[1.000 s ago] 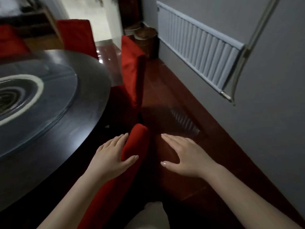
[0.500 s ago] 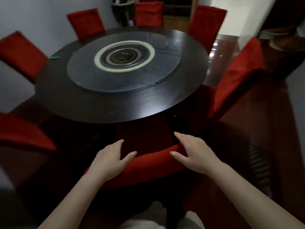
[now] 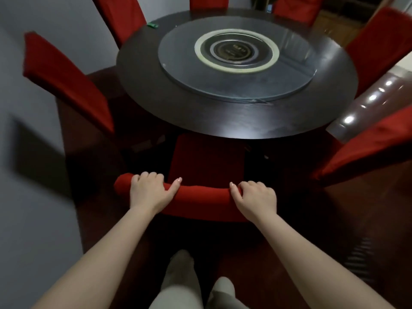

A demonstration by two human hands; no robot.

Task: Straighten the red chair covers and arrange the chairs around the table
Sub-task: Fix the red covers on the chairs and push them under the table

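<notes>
A red-covered chair (image 3: 204, 194) stands right in front of me, its seat partly under the round dark table (image 3: 223, 117). My left hand (image 3: 150, 192) grips the left part of the chair's top rail, fingers curled over the far side. My right hand (image 3: 256, 197) grips the right part of the same rail in the same way. More red-covered chairs ring the table: one at the left (image 3: 64, 79), one at the far left (image 3: 120, 16), one at the right (image 3: 365, 148) and others along the far side.
A glass turntable (image 3: 278, 79) lies on the table top, and a small green object (image 3: 152, 25) sits near the far left edge. A grey wall (image 3: 26, 175) runs close on my left. Glossy floor (image 3: 374, 97) shows at the right. My legs in light trousers (image 3: 178, 284) are below.
My view swung from the radiator wall round to face the table squarely. Both hands went from hovering open over the chair back to gripping its top rail.
</notes>
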